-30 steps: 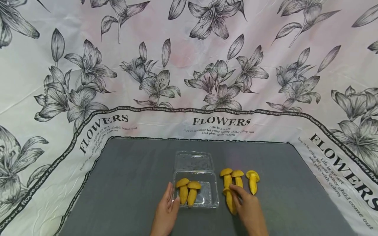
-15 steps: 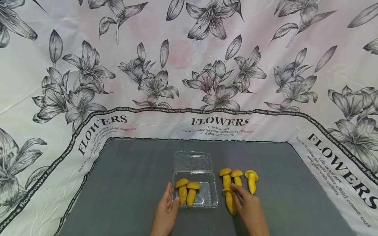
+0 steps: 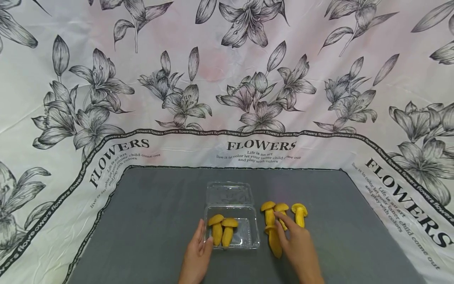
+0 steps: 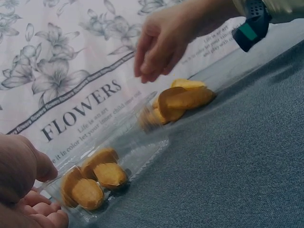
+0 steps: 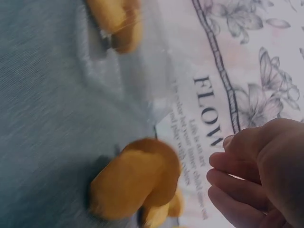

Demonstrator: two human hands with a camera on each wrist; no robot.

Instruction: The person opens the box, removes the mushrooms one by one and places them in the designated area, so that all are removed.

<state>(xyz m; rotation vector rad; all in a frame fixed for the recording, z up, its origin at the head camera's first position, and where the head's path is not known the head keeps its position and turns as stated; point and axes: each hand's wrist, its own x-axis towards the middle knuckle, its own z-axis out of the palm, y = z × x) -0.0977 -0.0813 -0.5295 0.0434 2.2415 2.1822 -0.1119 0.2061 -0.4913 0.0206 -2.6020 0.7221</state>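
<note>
Head view: dome-capped yellow mushrooms (image 3: 274, 243), right fingers (image 3: 288, 221) loose above them, left fingers (image 3: 199, 232) relaxed at clear box (image 3: 249, 230).

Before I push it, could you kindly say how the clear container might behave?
The clear container looks thin-walled, so may flex. Its open lid could swing. The two mushrooms inside, with space beside them, might slide.

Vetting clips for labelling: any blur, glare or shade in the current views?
Head: fairly sharp, small glints on the clear container; left wrist: left hand partly shaded, container's far end smeared; right wrist: container blurred, foreground mushroom soft, dark shadow beside it.
</note>
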